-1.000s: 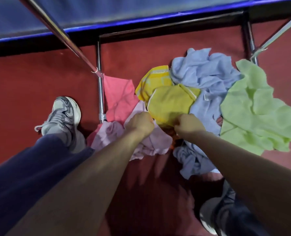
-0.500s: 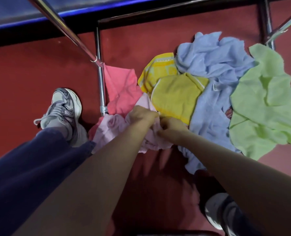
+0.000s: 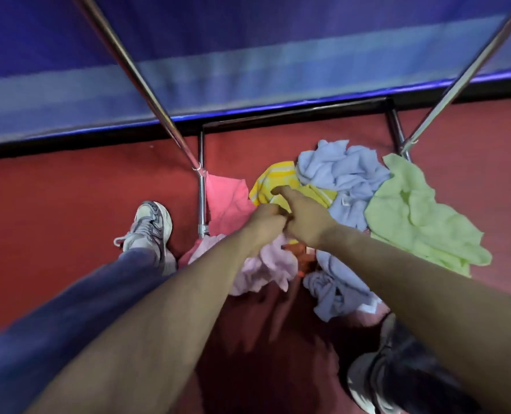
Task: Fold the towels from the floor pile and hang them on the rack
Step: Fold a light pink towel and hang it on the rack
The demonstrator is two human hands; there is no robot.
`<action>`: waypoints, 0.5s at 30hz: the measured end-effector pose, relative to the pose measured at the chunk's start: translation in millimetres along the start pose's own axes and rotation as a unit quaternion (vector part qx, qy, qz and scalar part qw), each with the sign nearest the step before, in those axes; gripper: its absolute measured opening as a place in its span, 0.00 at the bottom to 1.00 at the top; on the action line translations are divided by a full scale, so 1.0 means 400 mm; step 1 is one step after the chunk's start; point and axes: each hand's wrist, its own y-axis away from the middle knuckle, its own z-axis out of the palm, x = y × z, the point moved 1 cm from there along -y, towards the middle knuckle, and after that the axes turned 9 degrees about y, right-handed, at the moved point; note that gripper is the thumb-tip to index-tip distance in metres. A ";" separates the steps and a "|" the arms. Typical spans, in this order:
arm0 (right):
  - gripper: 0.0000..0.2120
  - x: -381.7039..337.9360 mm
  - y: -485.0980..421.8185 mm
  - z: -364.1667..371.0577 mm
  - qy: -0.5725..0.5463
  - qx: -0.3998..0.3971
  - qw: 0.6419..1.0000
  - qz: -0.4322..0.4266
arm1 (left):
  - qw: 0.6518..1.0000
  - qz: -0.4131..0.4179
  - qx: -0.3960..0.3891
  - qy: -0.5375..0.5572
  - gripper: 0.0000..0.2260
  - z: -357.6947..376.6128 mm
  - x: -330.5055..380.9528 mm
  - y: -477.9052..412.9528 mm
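Observation:
A loose pile of towels lies on the red floor (image 3: 69, 204) inside the base of a metal rack (image 3: 201, 189): coral pink towel (image 3: 227, 201), yellow towel (image 3: 273, 177), light blue towel (image 3: 338, 168), green towel (image 3: 412, 210) and a pale pink towel (image 3: 266, 264). My left hand (image 3: 267, 222) is curled into a fist and grips the pale pink towel, which hangs bunched below it. Touching it, my right hand (image 3: 306, 218) lies over the yellow towel with one digit stretched out; its other fingers are hidden.
Two slanted rack poles (image 3: 146, 85) (image 3: 457, 79) rise on either side of the pile. A blue table (image 3: 248, 40) spans the top. My left shoe (image 3: 149, 225) stands beside the rack base, my right shoe (image 3: 373, 375) at the lower right. An orange cloth (image 3: 303, 258) peeks from under the pile.
My hands came together on the pale pink towel, then moved up over the yellow one. The pale pink towel now hangs bunched under my left hand. The view has tilted up.

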 end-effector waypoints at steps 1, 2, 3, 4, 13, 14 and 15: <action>0.29 -0.023 0.016 -0.039 -0.005 -0.028 1.000 -0.008 | 0.999 0.042 -0.016 -0.015 0.06 -0.018 0.032 0.038; 0.28 -0.047 0.035 -0.076 -0.009 -0.054 0.999 -0.007 | 0.996 0.076 -0.032 -0.016 0.05 -0.037 0.059 0.072; 0.24 -0.074 0.056 -0.112 -0.014 -0.074 0.997 -0.004 | 0.994 0.099 -0.046 -0.008 0.05 -0.061 0.082 0.108; 0.18 -0.098 0.078 -0.148 -0.019 -0.090 0.996 -0.001 | 0.992 0.117 -0.053 -0.007 0.08 -0.086 0.104 0.150; 0.14 -0.328 0.334 -0.519 0.055 0.086 0.994 -0.035 | 0.960 0.231 -0.033 -0.152 0.18 -0.248 0.281 0.530; 0.13 -0.347 0.360 -0.564 0.011 0.131 0.991 -0.031 | 0.955 0.240 -0.017 -0.173 0.18 -0.261 0.285 0.564; 0.13 -0.360 0.388 -0.609 -0.038 0.178 0.983 -0.030 | 0.949 0.248 0.000 -0.193 0.22 -0.278 0.286 0.593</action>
